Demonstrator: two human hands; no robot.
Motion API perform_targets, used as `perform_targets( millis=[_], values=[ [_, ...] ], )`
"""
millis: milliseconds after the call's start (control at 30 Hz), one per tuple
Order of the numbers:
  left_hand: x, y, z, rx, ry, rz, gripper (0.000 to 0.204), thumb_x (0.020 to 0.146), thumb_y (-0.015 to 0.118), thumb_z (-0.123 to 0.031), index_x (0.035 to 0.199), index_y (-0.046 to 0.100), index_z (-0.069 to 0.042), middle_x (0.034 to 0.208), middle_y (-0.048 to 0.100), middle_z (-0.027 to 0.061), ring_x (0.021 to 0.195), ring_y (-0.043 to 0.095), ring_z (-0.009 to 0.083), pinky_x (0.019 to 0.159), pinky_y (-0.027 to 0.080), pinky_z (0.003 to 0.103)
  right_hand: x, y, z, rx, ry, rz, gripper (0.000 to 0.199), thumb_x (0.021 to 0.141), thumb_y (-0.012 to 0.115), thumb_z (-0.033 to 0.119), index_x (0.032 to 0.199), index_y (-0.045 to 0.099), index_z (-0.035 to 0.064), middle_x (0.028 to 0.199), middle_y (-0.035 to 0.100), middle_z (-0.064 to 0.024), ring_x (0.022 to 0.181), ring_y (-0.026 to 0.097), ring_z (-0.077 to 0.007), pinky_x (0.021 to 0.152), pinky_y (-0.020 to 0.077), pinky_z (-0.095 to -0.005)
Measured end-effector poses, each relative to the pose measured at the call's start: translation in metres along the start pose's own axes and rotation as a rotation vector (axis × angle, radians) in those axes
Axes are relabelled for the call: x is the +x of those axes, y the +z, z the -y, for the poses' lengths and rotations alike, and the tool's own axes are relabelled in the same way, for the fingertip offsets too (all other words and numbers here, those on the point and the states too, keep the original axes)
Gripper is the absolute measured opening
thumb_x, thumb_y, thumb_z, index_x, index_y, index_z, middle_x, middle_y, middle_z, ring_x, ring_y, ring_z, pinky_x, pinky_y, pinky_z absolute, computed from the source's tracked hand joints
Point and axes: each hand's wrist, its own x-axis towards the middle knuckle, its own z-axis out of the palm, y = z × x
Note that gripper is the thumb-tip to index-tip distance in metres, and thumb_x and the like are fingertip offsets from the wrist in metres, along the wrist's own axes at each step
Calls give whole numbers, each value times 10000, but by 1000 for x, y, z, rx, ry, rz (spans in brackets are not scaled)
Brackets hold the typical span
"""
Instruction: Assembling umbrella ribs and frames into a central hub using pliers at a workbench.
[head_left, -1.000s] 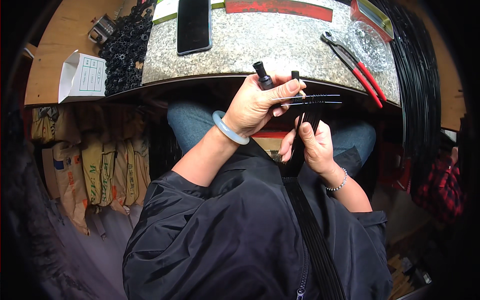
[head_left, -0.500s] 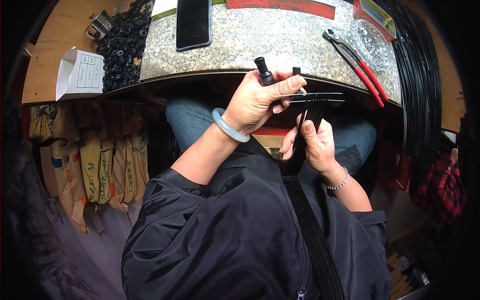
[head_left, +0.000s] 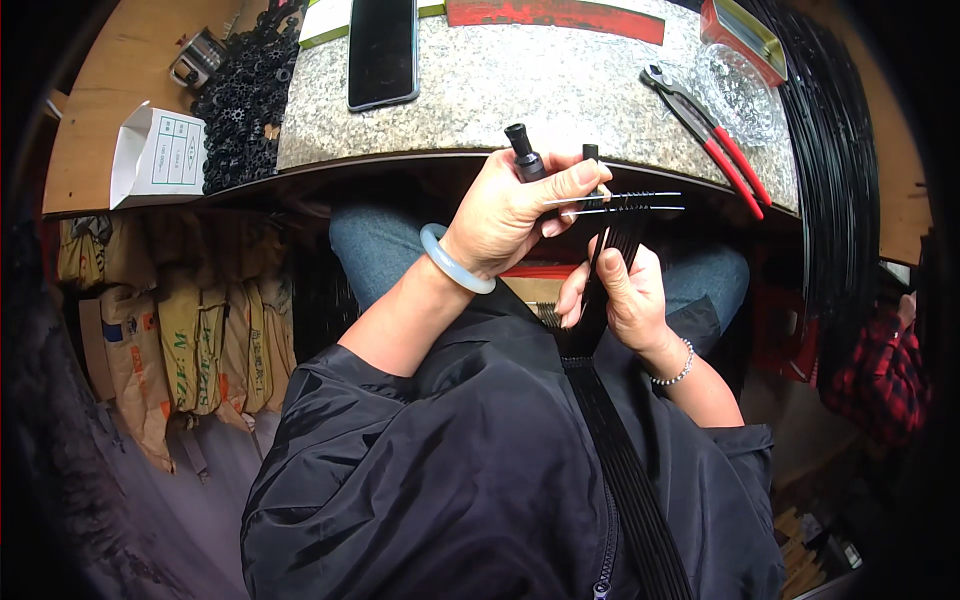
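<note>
The right hand (head_left: 622, 295), nearest the body, is closed around a bundle of thin black rods (head_left: 608, 250) that runs up from the lap, apparently to keep the strands gathered and upright; just above it the left hand (head_left: 505, 215), a pale bangle (head_left: 455, 262) on its wrist, is curled about a black cylindrical tool (head_left: 524, 155) while thumb and forefinger pinch two thin metal pins (head_left: 625, 202) that jut out level to the right across the bundle's top, seemingly so the rods can be threaded or spaced along them; both hands work in the air just in front of the table (head_left: 560, 90) edge, above the knees. Beyond, on the stone table, lie red-handled pliers (head_left: 712, 130) at the right, a dark phone (head_left: 382, 50) at the left, and a heap of small black parts (head_left: 245, 95) beside a white box (head_left: 158, 155). Against the picture from half a second ago almost nothing differs; the grips and the level pins look the same, the hands barely shifted.
</note>
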Motion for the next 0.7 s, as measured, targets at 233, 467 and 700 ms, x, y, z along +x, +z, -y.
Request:
perform_targets(
  millis=[233,467,700],
  values=[
    [0,-1,0,3,-1,12,247,857,642,-175,984,628,37,770,626,52,556,495,46,446,364,150,2,1,2,6,12,-1,321,950,428,361,1042,451,54,661,614,-184,487,592,-196,475,493,-252],
    [1,-1,1,0,-8,15,261,857,643,-183,989,627,42,759,621,48,562,493,46,445,361,150,3,2,2,6,21,4,335,949,428,367,1047,445,47,659,614,-185,487,593,-195,477,494,-252],
    [0,-2,-3,-38,-6,7,259,852,653,-195,971,639,35,787,631,42,591,497,30,474,366,149,1,1,2,8,21,-1,338,947,430,372,1027,440,43,661,615,-186,488,595,-197,474,492,-252]
  ],
)
